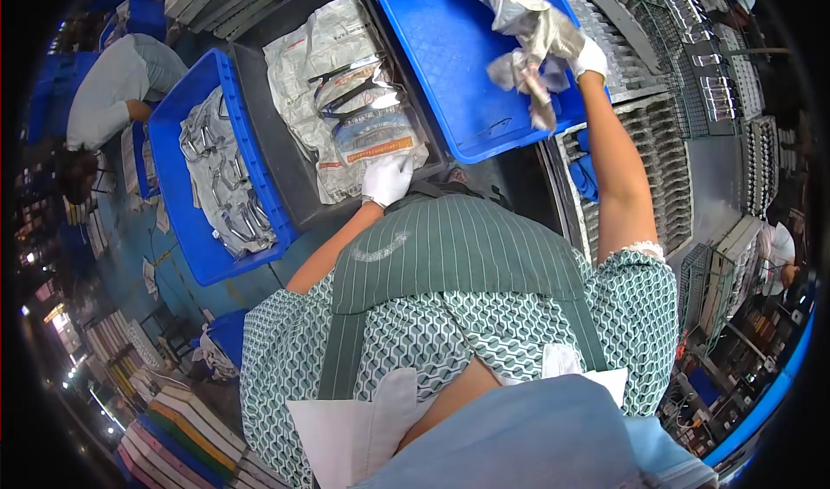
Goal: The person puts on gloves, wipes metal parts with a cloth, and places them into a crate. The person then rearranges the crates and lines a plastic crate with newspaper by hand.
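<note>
My right hand (591, 62), in a white glove, is closed on crumpled newspaper (538, 35) over the blue bin (432, 65) at the top. My left hand (386, 180), also gloved in white, rests at the near edge of the newspaper sheets (303, 74) in the dark grey bin (252, 78); its fingers are partly hidden. Shiny curved metal parts (367, 91) lie on those sheets, just beyond my left hand.
Left of the grey bin, a blue bin (186, 230) holds more metal parts on newspaper. Textured grey trays (661, 169) stand at the right beside wire racks (692, 108). A person (117, 83) bends at the upper left; another (778, 247) is at the far right.
</note>
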`<state>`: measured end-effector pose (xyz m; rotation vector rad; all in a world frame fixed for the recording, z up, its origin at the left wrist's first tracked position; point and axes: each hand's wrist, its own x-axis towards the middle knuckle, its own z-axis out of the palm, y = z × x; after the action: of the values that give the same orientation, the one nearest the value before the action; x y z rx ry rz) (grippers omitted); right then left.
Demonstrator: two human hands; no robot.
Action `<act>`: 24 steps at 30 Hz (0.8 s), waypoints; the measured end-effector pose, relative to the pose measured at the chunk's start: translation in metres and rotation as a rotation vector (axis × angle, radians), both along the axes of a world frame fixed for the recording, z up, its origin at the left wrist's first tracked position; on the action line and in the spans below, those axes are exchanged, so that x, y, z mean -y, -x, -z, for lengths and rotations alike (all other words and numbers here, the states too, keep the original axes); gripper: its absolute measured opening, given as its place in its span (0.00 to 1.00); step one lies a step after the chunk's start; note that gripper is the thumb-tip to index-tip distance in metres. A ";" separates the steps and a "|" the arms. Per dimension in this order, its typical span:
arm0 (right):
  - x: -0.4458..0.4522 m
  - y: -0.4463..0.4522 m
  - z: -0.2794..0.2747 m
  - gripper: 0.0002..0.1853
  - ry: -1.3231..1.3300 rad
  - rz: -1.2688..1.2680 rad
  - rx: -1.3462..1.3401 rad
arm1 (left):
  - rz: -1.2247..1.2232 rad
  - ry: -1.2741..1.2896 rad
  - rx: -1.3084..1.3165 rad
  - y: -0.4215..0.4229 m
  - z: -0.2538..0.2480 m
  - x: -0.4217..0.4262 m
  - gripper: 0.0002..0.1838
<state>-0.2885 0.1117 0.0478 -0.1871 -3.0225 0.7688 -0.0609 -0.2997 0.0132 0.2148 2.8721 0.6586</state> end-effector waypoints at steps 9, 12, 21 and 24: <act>0.101 -0.028 0.078 0.18 2.204 0.641 -0.025 | -0.067 -0.146 -0.128 -0.004 -0.003 0.004 0.12; 0.128 -0.047 0.072 0.19 2.166 0.530 0.062 | -0.160 -0.286 -0.213 0.003 -0.019 0.003 0.09; 0.130 -0.056 0.077 0.21 1.101 -0.126 -0.287 | 0.169 -0.370 -0.450 0.097 -0.116 -0.065 0.19; 0.121 -0.063 0.086 0.22 1.471 0.241 -0.207 | 0.151 -0.226 -0.477 0.128 -0.108 -0.096 0.33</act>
<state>-0.2253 -0.0097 -0.0387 -0.3940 -1.5946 2.4777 -0.1892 -0.2038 0.1208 0.7013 3.1679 1.0217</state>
